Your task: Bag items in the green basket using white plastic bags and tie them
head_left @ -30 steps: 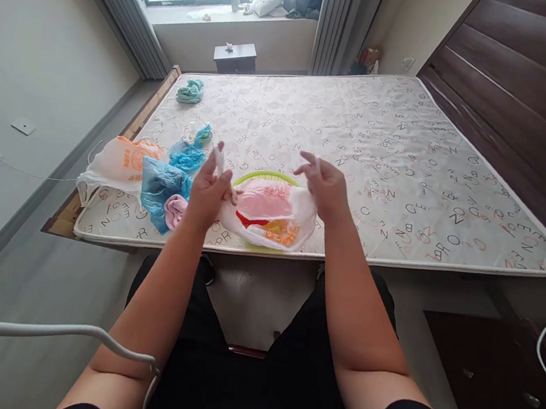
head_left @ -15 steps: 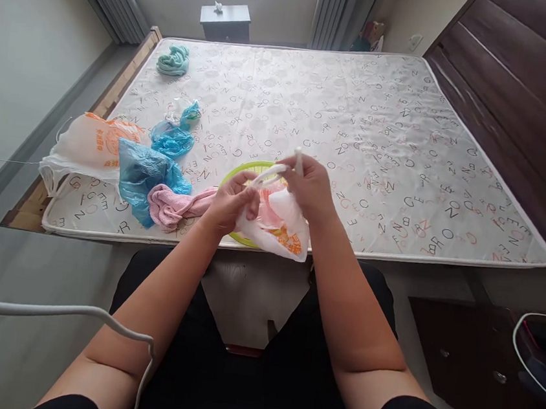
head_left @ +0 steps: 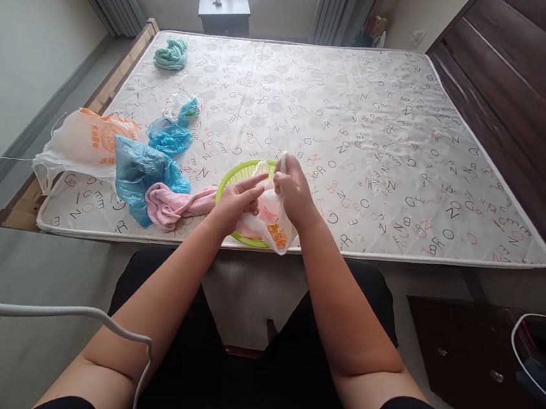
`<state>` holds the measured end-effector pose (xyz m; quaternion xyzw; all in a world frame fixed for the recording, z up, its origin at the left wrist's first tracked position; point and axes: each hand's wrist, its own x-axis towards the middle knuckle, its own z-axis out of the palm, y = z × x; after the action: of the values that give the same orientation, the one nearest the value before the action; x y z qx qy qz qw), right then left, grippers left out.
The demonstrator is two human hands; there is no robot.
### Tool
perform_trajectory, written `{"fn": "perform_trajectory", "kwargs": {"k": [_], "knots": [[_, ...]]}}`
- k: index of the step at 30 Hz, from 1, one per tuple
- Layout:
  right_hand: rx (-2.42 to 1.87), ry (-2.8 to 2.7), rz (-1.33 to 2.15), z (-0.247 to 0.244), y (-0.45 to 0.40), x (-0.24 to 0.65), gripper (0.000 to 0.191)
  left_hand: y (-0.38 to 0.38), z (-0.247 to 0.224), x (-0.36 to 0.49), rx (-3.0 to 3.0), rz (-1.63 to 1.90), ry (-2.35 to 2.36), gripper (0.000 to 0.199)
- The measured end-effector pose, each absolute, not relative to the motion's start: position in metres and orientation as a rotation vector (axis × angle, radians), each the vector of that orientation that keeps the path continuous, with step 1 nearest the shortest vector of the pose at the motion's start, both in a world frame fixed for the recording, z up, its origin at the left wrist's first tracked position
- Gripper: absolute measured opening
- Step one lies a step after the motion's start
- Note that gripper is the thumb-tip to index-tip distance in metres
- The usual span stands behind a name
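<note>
A white plastic bag (head_left: 271,220) with orange print sits in a round lime-green basket (head_left: 241,178), near the mattress's front edge. My right hand (head_left: 292,190) pinches the bag's gathered top. My left hand (head_left: 236,204) lies against the bag's left side with its fingers stretched out, and it seems to grip nothing. Something pink shows through the bag, and the basket's inside is mostly hidden. Just left of my left hand lies a pink towel (head_left: 175,206), its end almost at the basket.
Blue plastic bags (head_left: 139,177), a white-orange bag (head_left: 86,146) and a teal cloth (head_left: 170,55) lie on the lettered mattress (head_left: 372,143). A white cable (head_left: 47,313) crosses the lower left. A dark cabinet (head_left: 458,341) stands at lower right.
My hands have come closer together. The white bag is now gathered narrower and upright at its top, and it covers less of the basket. The camera view has shifted slightly.
</note>
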<state>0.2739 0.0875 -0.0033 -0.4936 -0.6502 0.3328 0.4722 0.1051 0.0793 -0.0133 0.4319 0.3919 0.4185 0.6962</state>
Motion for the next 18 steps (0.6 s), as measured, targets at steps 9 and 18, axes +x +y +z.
{"fn": "perform_trajectory", "kwargs": {"k": [9, 18], "knots": [[-0.954, -1.713, 0.903, 0.009, 0.07, 0.251, 0.037, 0.067, -0.035, 0.114, 1.029, 0.9, 0.882, 0.037], [-1.083, -1.764, 0.854, 0.006, 0.074, 0.267, 0.041, 0.07, -0.031, 0.11, 1.146, 0.915, 0.89, 0.048]]}}
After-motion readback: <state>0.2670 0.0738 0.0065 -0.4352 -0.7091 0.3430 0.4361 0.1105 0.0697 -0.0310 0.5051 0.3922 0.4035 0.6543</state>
